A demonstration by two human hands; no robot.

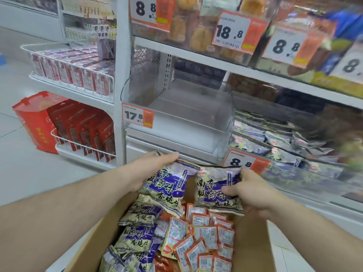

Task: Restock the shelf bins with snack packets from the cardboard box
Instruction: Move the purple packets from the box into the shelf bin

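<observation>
Far left: red gift bag (34, 122) on the floor tiles, just beside a wire basket (82, 146) of red pouches. Above it, a second wire basket (68, 73) packed with pink-red packets.

Centre: clear shelf bin (176, 112) with a 17.8 price tag (137, 116) on its front edge; nothing visible inside it.

My left hand (151, 169) grips a purple-and-cream snack packet (167, 187) from its left side, fingers reaching over the top edge, thumb hidden beneath. Packet is lifted above the cardboard box (92, 240), tilted slightly.

My right hand (249, 191) holds a second, matching packet (216, 189), thumb pressed on the front, fingers curled round the right edge. The two packets sit side by side, edges almost touching, over the far end of the box and below the clear bin.

Box contents: more purple packets (137, 238) heaped on the left half, small orange-and-white sachets (204, 242) piled on the right half.

Right: neighbouring bin (275, 146) holds a stack of the same purple packets, with an 8.8 tag (245, 161) at its front. Upper shelves carry pale bakery-type bags and further price tags, 18.8 (233, 32) among them; far right is blurred, goods there not readable.
</observation>
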